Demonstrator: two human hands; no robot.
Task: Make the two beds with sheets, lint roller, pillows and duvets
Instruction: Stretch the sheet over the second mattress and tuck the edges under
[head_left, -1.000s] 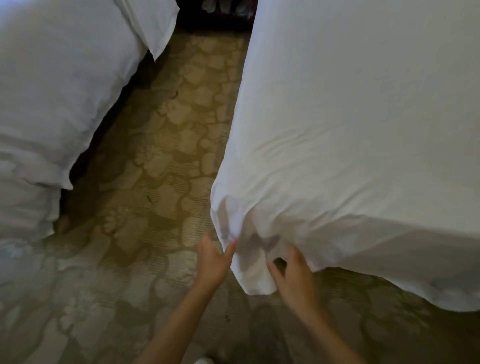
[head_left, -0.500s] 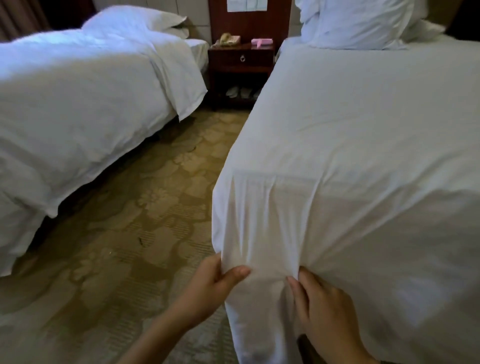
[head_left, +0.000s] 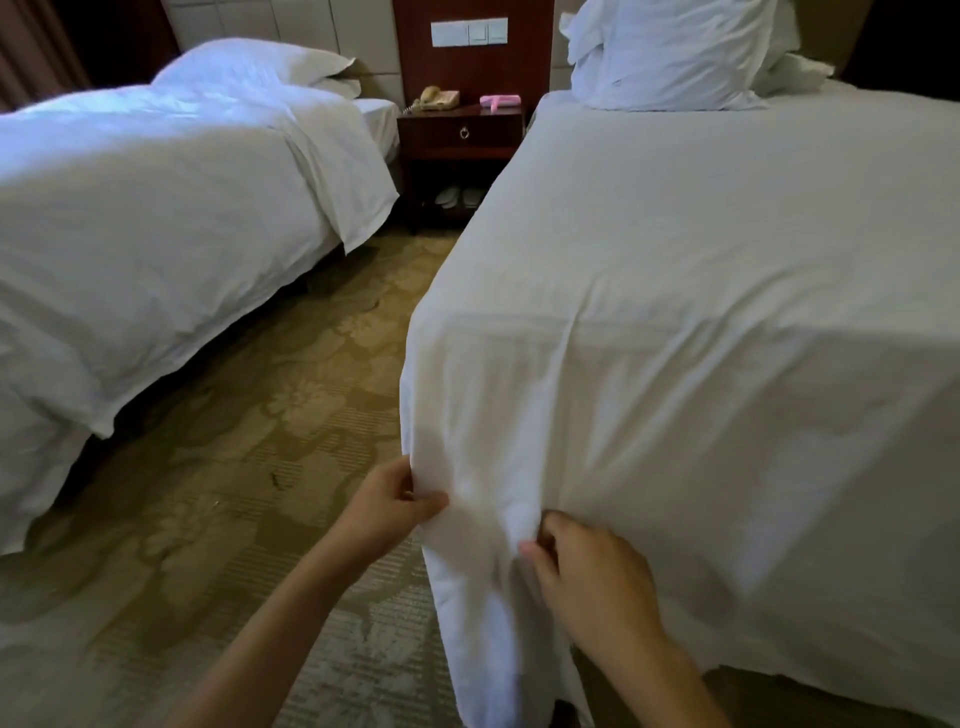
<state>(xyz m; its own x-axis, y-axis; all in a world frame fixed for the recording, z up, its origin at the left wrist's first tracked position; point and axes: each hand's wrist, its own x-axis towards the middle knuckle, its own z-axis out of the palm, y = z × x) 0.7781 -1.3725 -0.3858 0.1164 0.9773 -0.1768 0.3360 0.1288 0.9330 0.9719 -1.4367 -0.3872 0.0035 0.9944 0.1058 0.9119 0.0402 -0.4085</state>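
Patterned carpet separates two beds — at the right bed's near corner, the left hand pinches the white sheet while the right hand grips a fold beside it.

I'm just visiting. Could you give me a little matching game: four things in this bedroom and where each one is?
Things: 1 telephone; 2 slippers; 3 piled pillows; 4 sheet corner.
Places: A shelf under the nightstand; B pinched by left hand and right hand; C head of the right bed; D top of the nightstand.
Pairs: 1-D; 2-A; 3-C; 4-B.
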